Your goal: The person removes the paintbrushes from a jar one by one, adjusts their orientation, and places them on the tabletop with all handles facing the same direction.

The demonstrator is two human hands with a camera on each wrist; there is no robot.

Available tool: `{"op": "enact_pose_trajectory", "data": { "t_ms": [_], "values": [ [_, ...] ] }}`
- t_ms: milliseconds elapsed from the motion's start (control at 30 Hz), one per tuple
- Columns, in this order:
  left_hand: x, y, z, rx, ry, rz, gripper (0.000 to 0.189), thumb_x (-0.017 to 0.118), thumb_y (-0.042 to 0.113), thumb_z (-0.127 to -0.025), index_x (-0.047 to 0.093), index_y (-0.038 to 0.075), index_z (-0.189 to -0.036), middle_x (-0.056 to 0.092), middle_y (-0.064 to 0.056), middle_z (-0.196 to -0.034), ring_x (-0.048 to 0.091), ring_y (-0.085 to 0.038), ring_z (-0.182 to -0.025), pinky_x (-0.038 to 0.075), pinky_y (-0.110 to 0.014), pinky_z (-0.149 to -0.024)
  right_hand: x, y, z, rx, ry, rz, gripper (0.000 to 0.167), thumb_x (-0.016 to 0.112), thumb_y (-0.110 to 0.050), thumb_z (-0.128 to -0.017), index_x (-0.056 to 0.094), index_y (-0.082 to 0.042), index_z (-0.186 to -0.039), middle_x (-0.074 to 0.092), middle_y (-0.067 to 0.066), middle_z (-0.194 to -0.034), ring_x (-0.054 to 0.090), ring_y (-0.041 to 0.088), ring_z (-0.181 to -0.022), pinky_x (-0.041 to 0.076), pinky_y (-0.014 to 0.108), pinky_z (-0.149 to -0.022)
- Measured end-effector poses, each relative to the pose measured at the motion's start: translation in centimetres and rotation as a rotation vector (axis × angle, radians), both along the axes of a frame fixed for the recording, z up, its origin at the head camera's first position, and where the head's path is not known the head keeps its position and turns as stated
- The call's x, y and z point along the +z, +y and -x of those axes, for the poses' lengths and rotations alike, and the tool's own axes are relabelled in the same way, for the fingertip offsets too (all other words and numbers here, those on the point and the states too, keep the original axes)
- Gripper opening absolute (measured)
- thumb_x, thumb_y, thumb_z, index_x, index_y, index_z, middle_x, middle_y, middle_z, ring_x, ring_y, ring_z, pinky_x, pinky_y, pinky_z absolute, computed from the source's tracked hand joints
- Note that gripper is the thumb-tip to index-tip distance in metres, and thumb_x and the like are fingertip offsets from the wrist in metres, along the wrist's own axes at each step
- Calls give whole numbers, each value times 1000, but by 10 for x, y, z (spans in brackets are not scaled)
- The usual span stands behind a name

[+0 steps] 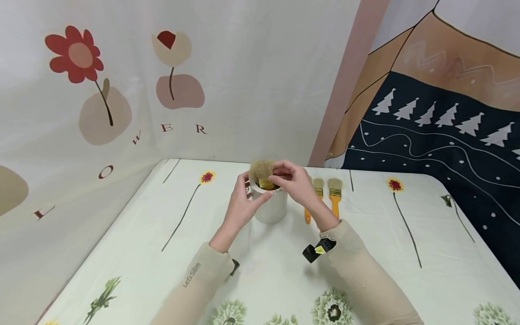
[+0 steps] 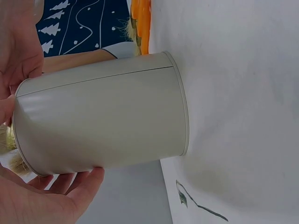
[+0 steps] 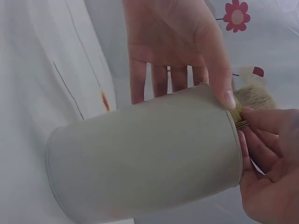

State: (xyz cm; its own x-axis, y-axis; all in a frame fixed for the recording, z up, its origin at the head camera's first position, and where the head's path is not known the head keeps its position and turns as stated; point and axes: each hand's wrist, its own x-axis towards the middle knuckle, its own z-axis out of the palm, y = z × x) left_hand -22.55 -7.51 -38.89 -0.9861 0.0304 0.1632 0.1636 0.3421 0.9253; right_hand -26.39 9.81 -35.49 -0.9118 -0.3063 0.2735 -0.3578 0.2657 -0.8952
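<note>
Desk point(image 1: 138, 253) first, watching from my end: left hand point(image 1: 240, 204) wraps the can point(image 1: 270, 210) near its top, thumb by the rim, fingers along the outer wall. My read: it's bracing the can so it won't tip. Can stands upright on the desk, between the two hands. Brush point(image 1: 261, 169) sits bristles-up at the can's mouth, handle not visible, presumably down inside. A further tuft shows beside it in the left wrist view; can't tell whose. Right hand point(image 1: 298, 185) pinches that brush around its metal band, just over the rim, likely because the band is the firm part within reach. Further right, loose brushes point(image 1: 335, 192) with orange handles lie bristles away from me, probably for easy pickup; right hand and arm hide some, count unsure.
</note>
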Motion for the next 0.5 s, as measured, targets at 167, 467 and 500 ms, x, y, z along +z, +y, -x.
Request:
{"op": "enact_pose_trajectory", "data": {
  "t_ms": [167,467,500],
  "values": [
    [0,1,0,7,-22,0,82,75,31,-90,27,9,-152,36,-11,-157,39,-34,-143,39,-54,-116,8,6,0,-31,50,124,24,65,-5,-95,61,3,-117,70,23,-109,67,18,-99,58,29,-89],
    [2,1,0,13,-38,9,82,75,30,-90,27,9,-153,36,-12,-157,39,-35,-143,38,-53,-117,38,28,-3,-88,126,429,25,65,-1,-94,61,1,-119,71,-11,-98,69,6,-91,62,25,-79],
    [2,1,0,11,-37,10,82,75,30,-90,27,9,-153,36,-12,-157,39,-35,-143,39,-52,-117,42,31,-4,-109,141,445,24,65,-2,-94,62,-3,-118,71,-11,-98,69,7,-91,62,25,-79]
  ]
}}
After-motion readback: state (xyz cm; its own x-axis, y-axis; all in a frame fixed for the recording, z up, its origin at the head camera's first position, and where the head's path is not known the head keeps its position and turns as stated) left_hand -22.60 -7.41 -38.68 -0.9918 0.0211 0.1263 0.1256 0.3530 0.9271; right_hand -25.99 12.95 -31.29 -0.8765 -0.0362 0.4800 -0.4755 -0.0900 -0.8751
